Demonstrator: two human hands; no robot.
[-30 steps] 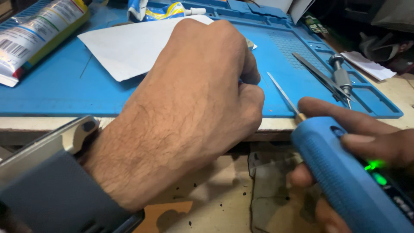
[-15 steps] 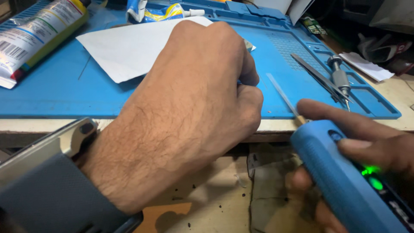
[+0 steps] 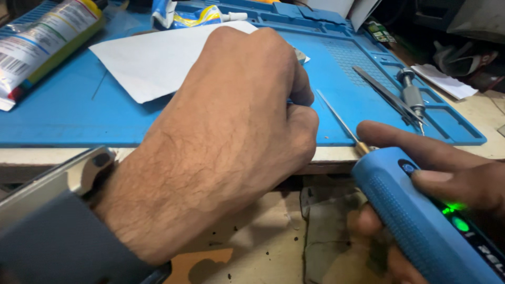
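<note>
My left hand (image 3: pixel 231 121) rests curled on the blue work mat (image 3: pixel 68 110), fingers closed over something small that the hand itself hides. My right hand (image 3: pixel 447 173) grips a blue electric screwdriver (image 3: pixel 421 221) with a green light lit on its body. Its thin bit (image 3: pixel 339 122) points up-left toward the fingertips of my left hand, its tip just right of them. A white sheet of paper (image 3: pixel 158 58) lies on the mat under and behind my left hand.
Metal tweezers (image 3: pixel 386 94) and a small grey hand screwdriver (image 3: pixel 411 94) lie in the mat's right tray. A large tube (image 3: pixel 42 42) sits at the far left, a small glue tube (image 3: pixel 200 17) at the back. Below the mat's edge is a worn wooden bench (image 3: pixel 273 236).
The view has shifted slightly. Both hands stay nearly still, with the screwdriver bit still aimed at my left fingertips.
</note>
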